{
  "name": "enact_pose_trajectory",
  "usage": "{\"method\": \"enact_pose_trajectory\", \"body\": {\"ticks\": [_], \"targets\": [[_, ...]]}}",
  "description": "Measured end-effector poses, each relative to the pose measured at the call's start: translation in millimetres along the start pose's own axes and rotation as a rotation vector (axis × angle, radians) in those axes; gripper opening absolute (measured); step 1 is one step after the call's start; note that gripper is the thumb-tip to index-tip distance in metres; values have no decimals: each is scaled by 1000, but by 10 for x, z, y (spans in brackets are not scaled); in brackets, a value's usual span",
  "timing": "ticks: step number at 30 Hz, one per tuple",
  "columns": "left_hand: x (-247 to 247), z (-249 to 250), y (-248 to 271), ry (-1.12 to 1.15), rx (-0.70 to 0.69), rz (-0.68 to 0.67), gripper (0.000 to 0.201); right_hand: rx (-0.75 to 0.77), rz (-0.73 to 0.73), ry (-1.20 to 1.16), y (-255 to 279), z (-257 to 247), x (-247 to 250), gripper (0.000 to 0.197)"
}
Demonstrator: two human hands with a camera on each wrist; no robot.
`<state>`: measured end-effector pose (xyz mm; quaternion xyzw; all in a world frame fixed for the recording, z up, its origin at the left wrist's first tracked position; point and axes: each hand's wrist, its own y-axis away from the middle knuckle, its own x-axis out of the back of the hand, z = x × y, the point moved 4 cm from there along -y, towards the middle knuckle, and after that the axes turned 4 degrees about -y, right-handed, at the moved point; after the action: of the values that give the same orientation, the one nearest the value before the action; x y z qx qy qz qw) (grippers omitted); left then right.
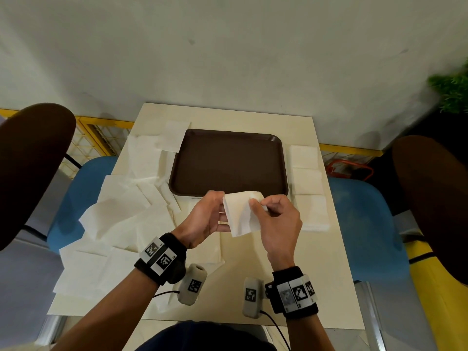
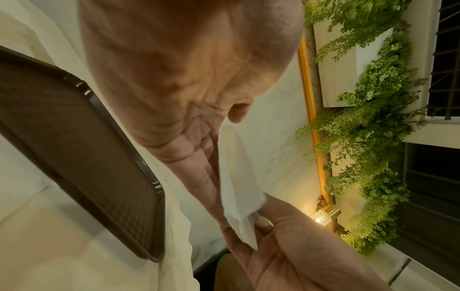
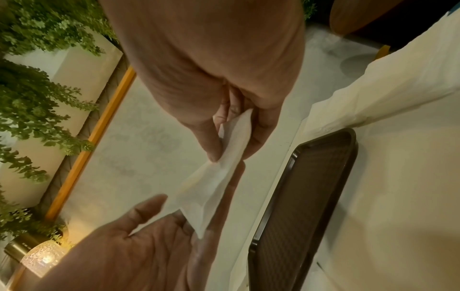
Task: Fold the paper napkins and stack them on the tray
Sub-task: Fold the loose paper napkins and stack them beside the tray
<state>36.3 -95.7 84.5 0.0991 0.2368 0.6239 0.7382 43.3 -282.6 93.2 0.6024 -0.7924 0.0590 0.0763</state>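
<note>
Early stage — tray (image 1: 228, 163) bare, loose napkins (image 1: 121, 211) unfolded at left; right hand (image 1: 276, 224) pinching napkin (image 1: 241, 214) laid on flat-fingered left hand (image 1: 202, 219) — fold unfinished.

tray (image 1: 229, 162): 1 | held napkin (image 1: 241, 214): 1 | folded stacks (image 1: 306, 171): 3 | hands (image 1: 202, 219): 2 | counter (image 1: 228, 295): 1 | loose napkins (image 1: 121, 211): uncountable heap

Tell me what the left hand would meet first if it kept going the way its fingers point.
The napkin: the left hand's straight fingers already lie under it, pointing at the right hand, which pinches its far side. That hand likely comes next, though depth is unclear.
</note>
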Motion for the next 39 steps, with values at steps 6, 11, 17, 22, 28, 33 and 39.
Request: {"method": "enact_pose_trajectory", "body": {"ticks": [6,11,17,22,28,33,39], "targets": [[-69,39,-26,-224,-162,45,34,34,10,-20,-8,-12,-38,20],[1,76,-20,-347,-248,49,30,-3,-31,-75,-16,-27,-5,28],[56,169,-31,-625,-343,-45,17,-166,-316,-191,-99,27,-24,54],[154,210,5,-492,-378,79,19,-86,-388,-156,-92,-22,11,33],[78,165,-48,-614,-473,202,25,-24,-481,19,-44,-37,-116,18],[-82,160,-37,-820,-581,197,27,73,-482,115,-61,-99,-170,26],[-114,185,-58,-986,-590,206,26,159,-457,159,-114,-52,-122,27]]}}
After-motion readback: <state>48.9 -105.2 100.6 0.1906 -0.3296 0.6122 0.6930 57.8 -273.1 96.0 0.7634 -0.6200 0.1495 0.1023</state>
